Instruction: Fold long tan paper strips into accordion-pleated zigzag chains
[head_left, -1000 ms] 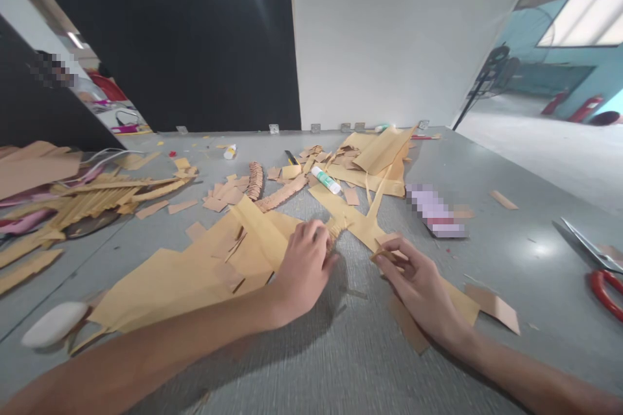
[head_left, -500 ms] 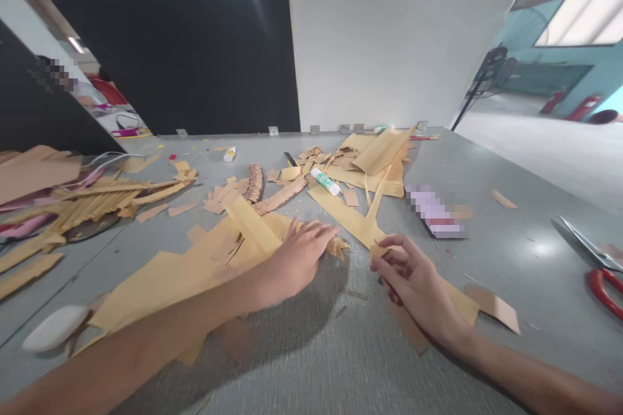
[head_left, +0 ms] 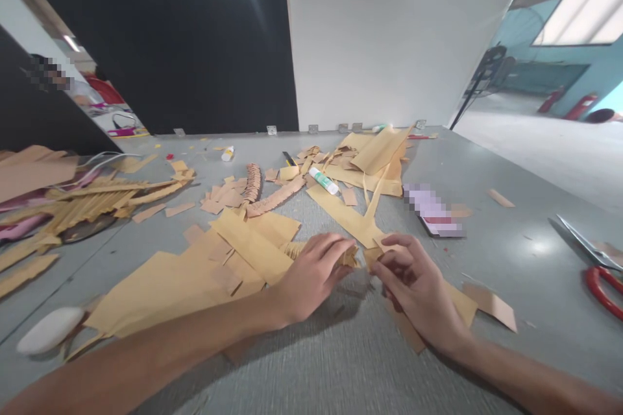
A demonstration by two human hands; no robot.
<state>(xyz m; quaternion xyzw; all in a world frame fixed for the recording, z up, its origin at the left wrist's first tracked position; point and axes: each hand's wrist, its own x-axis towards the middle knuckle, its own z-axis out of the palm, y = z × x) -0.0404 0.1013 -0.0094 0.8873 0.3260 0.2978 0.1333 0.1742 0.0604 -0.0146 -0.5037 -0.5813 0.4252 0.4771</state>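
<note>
My left hand (head_left: pixel 316 275) is closed over a pleated strip of yellow-brown paper (head_left: pixel 351 257), whose end sticks out past the fingertips; more of its folds show behind the knuckles. Between the thumb and fingers of my right hand (head_left: pixel 413 275) is a small piece of brown paper (head_left: pixel 372 258), close to the strip's end. Whether the two papers touch I cannot tell. Larger paper sheets (head_left: pixel 160 292) lie left of my left hand. Beyond my hands rests a glue stick (head_left: pixel 324 181) with a green and white label.
Pleated brown strips (head_left: pixel 253 183) and loose paper pieces lie farther back. Red-handled scissors (head_left: pixel 603 285) are at the right, a pale purple phone-like object (head_left: pixel 433 211) nearer the middle. A white computer mouse (head_left: pixel 50 331) sits left. Tall panels (head_left: pixel 389 39) stand along the table's back edge.
My left hand has moved slightly right and down with the pleated strip, bringing its end closer to the paper piece in my right hand. My right hand has barely moved.
</note>
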